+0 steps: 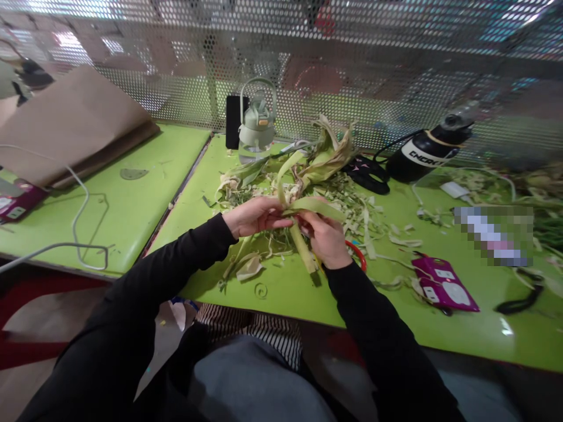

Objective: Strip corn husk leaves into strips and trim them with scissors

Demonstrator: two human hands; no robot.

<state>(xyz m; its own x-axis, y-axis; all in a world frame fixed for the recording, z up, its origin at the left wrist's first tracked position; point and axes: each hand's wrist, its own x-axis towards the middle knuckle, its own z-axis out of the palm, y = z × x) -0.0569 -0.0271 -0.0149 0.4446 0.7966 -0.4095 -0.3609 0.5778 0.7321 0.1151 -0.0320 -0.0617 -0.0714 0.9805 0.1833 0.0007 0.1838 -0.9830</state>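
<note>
Over the green table (285, 293), both my hands work on a strip of green corn husk (314, 206). My left hand (253, 215) pinches the husk's left end with its fingers closed. My right hand (325, 237) is closed on the same husk near its stalk (303, 252), which points down toward the table edge. Just beyond my hands lies a heap of husks and shreds (325, 158). A red ring-shaped handle (358, 253) shows beside my right wrist.
A pale green water bottle (257, 126) and a black phone (233, 121) stand at the back by the perforated metal screen (396, 70). A black bottle (424, 155) lies at the right, a magenta packet (442, 283) nearer. A brown paper bag (74, 126) and a cable (79, 217) lie on the left table.
</note>
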